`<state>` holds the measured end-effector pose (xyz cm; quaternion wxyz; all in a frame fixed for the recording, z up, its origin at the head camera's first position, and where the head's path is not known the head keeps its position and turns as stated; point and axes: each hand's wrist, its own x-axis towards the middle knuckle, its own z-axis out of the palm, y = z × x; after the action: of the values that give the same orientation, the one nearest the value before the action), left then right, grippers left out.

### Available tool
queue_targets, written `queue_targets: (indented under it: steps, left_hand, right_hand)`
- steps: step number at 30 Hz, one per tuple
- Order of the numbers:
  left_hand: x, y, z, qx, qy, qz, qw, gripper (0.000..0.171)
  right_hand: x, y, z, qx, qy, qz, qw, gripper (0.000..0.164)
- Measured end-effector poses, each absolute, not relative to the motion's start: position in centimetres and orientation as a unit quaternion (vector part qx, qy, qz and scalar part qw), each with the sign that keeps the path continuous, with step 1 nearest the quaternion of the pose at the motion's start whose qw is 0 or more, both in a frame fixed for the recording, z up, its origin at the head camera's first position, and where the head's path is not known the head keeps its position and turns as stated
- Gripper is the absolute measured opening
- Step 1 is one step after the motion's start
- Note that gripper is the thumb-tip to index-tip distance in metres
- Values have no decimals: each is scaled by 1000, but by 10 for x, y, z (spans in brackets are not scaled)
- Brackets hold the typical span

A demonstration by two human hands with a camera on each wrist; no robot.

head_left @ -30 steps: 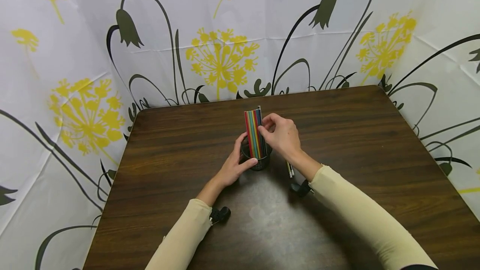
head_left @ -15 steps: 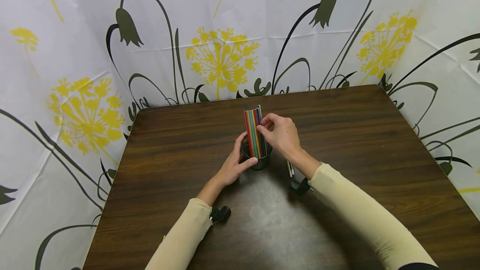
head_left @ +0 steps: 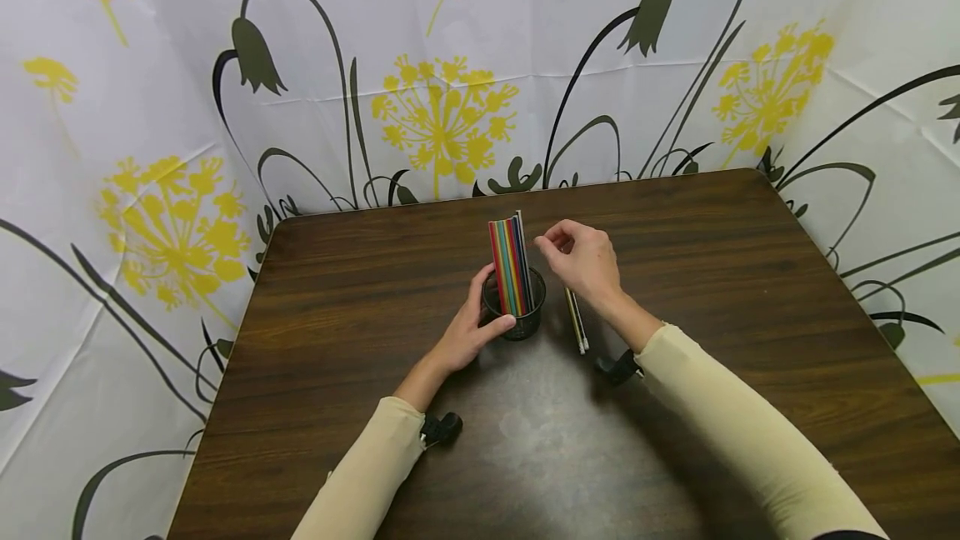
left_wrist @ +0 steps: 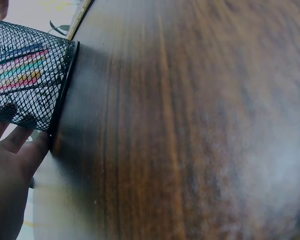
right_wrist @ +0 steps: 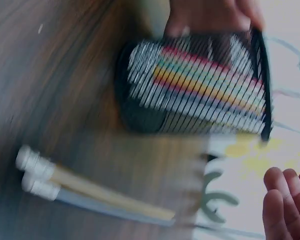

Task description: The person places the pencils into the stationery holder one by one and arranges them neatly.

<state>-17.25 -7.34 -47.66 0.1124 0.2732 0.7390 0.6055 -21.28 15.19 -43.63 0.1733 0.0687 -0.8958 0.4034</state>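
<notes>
A black mesh pencil cup (head_left: 527, 327) stands on the table, packed with several colored pencils (head_left: 507, 261) leaning upright. My left hand (head_left: 463, 342) grips it from the left, thumb at the front of the rim; in the left wrist view, fingers (left_wrist: 32, 150) wrap the mesh near its base. Off to the cup's right, my right hand (head_left: 588, 263) is raised with loosely bent fingers and nothing in them. Below it on the table lie two pencils (head_left: 577, 323) side by side, one yellowish and one greyish in the right wrist view, with white eraser ends toward me.
The dark wood-grain table (head_left: 337, 315) reaches back to a white curtain (head_left: 315, 40) printed with yellow and grey-green flowers. Small black wrist cameras sit at both cuffs, the right one (head_left: 618, 367) close to the loose pencils' eraser ends.
My right hand has let go of a pencil in the cup and moved away to the right, uncovering more of the two loose pencils. The left hand has stayed on the cup.
</notes>
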Motion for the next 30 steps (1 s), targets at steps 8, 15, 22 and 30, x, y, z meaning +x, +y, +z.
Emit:
queue_targets:
  steps: [8, 15, 22, 30]
  left_hand:
    - [-172, -74, -477, 270, 743, 602, 115, 80]
    - [-173, -74, -476, 270, 741, 603, 118, 81]
    - [-171, -74, -476, 265, 744, 602, 119, 80]
    - [-172, -75, -476, 267, 742, 603, 122, 80]
  right_hand:
    - [-223, 185, -471, -7, -944, 328, 28, 16]
    - [-227, 200, -493, -11, -941, 336, -45, 24]
    - [-232, 205, -502, -6, -923, 378, -73, 25]
    - [-235, 208, -501, -14, -909, 404, -97, 20]
